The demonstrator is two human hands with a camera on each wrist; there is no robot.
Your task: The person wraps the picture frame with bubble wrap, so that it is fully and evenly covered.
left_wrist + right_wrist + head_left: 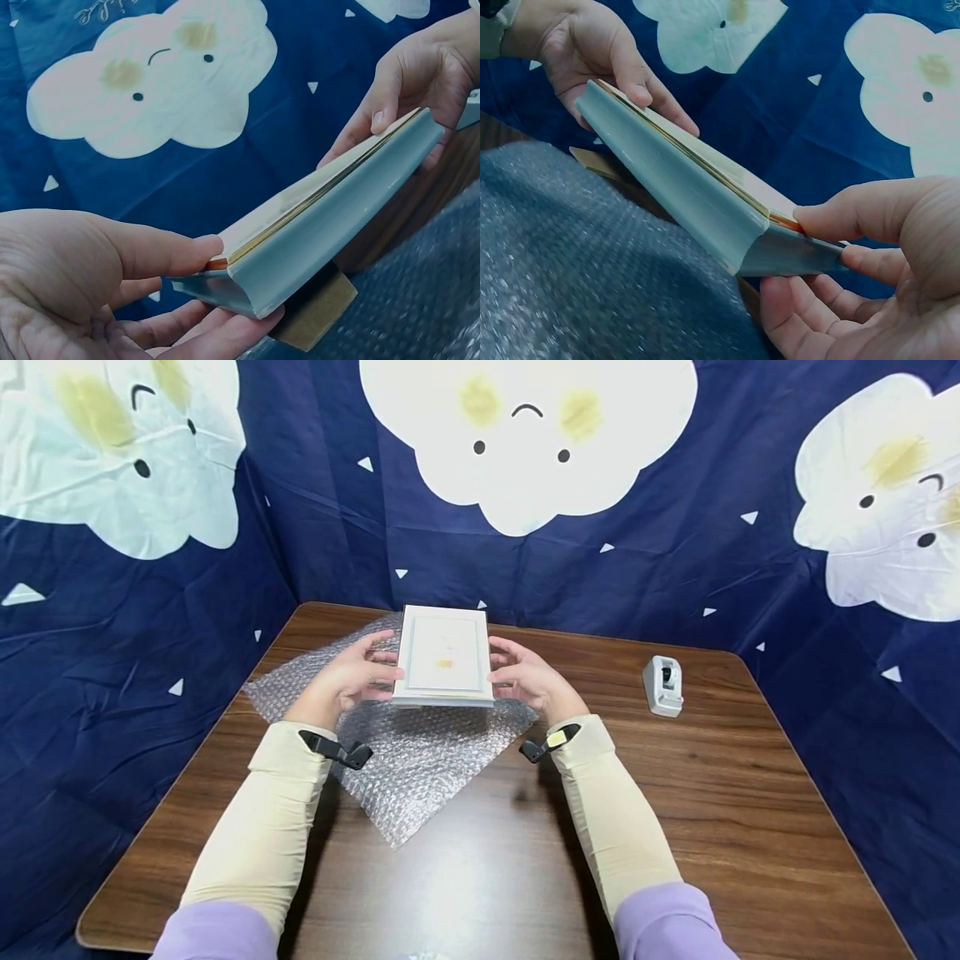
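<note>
Both hands hold a picture frame [444,653] up over a sheet of bubble wrap [427,768]. It has a white face with a thin inner border and a small yellow motif in the middle. In the left wrist view its moulding [341,217] is pale blue, and a brown flap [319,307] juts out below. My left hand [360,672] grips the left side, thumb on the upper edge and fingers underneath. The right hand [528,675] grips the opposite side in the same way, as the right wrist view shows with its thumb [832,214] on top.
A white tape dispenser [663,687] stands on the right part of the brown wooden table [720,827]. Behind and beside the table hangs a dark blue cloth [322,510] with cloud faces. A bit of clear plastic [423,956] shows at the near edge.
</note>
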